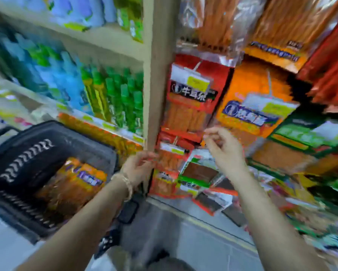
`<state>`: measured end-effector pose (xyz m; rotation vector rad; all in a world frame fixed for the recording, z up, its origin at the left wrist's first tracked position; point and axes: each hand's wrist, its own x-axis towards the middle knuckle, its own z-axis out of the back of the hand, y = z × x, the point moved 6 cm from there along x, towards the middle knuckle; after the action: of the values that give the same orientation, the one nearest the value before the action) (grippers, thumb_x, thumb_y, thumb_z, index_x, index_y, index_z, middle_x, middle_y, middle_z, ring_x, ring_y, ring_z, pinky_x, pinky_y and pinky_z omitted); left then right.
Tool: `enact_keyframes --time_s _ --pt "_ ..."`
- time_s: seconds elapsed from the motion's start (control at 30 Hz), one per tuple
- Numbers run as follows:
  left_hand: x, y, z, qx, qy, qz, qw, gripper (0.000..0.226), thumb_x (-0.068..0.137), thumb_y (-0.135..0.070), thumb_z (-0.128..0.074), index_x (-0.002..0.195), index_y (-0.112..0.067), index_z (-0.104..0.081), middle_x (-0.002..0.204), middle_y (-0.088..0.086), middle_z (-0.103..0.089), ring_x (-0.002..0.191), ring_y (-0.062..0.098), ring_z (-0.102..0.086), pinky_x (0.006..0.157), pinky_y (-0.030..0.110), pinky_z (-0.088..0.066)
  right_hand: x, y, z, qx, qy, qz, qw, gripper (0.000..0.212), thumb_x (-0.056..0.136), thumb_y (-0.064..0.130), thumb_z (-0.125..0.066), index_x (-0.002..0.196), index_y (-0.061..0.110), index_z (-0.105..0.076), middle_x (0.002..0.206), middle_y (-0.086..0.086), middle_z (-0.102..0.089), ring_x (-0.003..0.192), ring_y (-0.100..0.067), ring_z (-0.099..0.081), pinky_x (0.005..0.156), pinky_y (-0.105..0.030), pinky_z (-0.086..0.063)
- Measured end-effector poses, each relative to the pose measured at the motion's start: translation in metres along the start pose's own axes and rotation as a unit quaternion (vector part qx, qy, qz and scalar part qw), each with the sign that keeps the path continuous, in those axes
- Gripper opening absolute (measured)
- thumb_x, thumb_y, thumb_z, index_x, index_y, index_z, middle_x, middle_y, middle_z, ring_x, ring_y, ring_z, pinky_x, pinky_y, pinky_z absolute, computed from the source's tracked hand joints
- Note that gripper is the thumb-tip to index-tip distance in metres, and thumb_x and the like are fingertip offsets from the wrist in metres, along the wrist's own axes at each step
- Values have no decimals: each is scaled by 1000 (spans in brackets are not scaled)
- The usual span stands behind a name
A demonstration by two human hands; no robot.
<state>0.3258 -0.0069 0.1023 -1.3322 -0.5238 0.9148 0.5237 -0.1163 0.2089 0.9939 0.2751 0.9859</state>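
Forearms (90, 212) first: I'm reaching my left hand (138, 165) to the low red packet (164, 160) hanging beside the post (156, 94) (grip lost in blur). My right hand (223, 149) is hovering loosely curled, empty. Tugging sideways could tear its hang-hole.

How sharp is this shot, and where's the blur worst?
Head view: motion blur smears nearly everything, worst along the right edge; the left hand and right hand are soft-edged; the large red hanging snack packet keeps partly readable lettering.
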Motion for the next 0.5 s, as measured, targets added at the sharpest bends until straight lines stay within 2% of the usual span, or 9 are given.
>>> enact_keyframes --time_s 0.07,0.13,0.2,0.23,0.3,0.37,0.43,0.47,0.5 --pt "-32 74 34 -10 -45 104 994 24 89 14 -46 111 14 -56 90 11 -59 71 11 -54 67 12 -48 -29 -20 -60 -4 70 -47 996 10 90 12 -60 98 18 -62 72 2 -55 69 -20 -53 70 -34 -43" --pt "-69 135 62 -26 -67 203 977 25 90 16 -42 113 17 -53 81 6 -55 64 13 -50 58 14 -43 -63 -39 -119 -5 140 -104 985 12 90 9 -60 102 9 -64 75 -6 -55 73 -23 -53 73 -37 -43" --pt "-106 183 89 -14 -68 285 956 21 92 13 -41 106 9 -57 79 9 -55 57 10 -51 59 22 -41 -101 -57 -175 -13 212 -164 963 15 90 5 -60 104 3 -63 78 -9 -55 79 -25 -55 77 -37 -44" --pt "-124 201 101 1 -60 315 947 19 93 10 -41 95 2 -58 77 10 -54 53 9 -51 56 21 -42 -121 -66 -201 -23 251 -194 948 16 90 4 -59 105 2 -62 80 -6 -55 81 -26 -56 76 -33 -44" --pt "-157 230 129 58 -42 367 927 18 94 6 -42 85 -3 -54 71 10 -52 46 8 -54 42 13 -39 -159 -80 -247 -58 338 -248 906 15 90 5 -57 105 8 -60 86 0 -58 85 -26 -60 69 -24 -43" --pt "-180 251 155 94 -18 395 913 11 93 4 -48 93 0 -58 84 12 -56 67 14 -59 53 18 -43 -194 -89 -288 -113 454 -255 846 9 91 10 -55 90 16 -61 87 5 -59 82 -21 -60 72 -26 -41" --pt "-185 265 184 102 25 394 913 18 91 1 -50 100 5 -65 89 10 -57 83 17 -53 67 21 -40 -224 -90 -324 -174 561 -246 771 18 91 17 -53 75 14 -60 78 -2 -62 77 -22 -58 77 -32 -44" --pt "-180 267 200 111 43 384 916 21 91 0 -49 100 5 -66 87 9 -57 83 18 -51 67 21 -39 -234 -87 -339 -192 600 -246 736 20 91 22 -52 85 8 -65 88 -11 -66 86 -27 -61 84 -37 -47" --pt "-175 269 217 113 54 380 916 22 92 -1 -48 102 4 -66 86 8 -57 81 18 -51 67 23 -40 -240 -80 -354 -195 621 -246 719 28 93 26 -51 98 3 -65 102 -17 -66 97 -31 -61 91 -42 -46"
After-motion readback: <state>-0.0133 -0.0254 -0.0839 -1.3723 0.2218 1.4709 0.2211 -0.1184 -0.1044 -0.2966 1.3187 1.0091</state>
